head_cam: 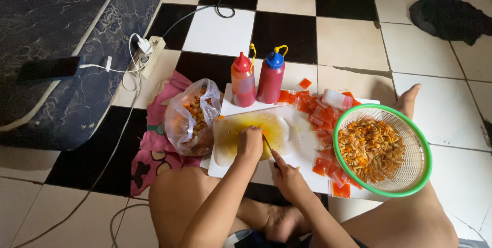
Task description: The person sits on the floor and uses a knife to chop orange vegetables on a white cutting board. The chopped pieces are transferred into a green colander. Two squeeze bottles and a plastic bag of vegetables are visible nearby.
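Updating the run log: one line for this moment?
left hand: fist on yellow-stained white cutting board | right hand: holds thin stick | green-rimmed plastic basket: right

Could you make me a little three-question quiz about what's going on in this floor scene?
1. True or false: the two squeeze bottles have caps of the same colour.
2. What does the green-rimmed basket hold: A) orange-brown snack pieces, B) rice, C) eggs?
3. On which side of the white board does the clear plastic bag sit?

Key
1. False: one red, one blue.
2. A.
3. The person's left; both hands, left hand and right hand, are over the board.
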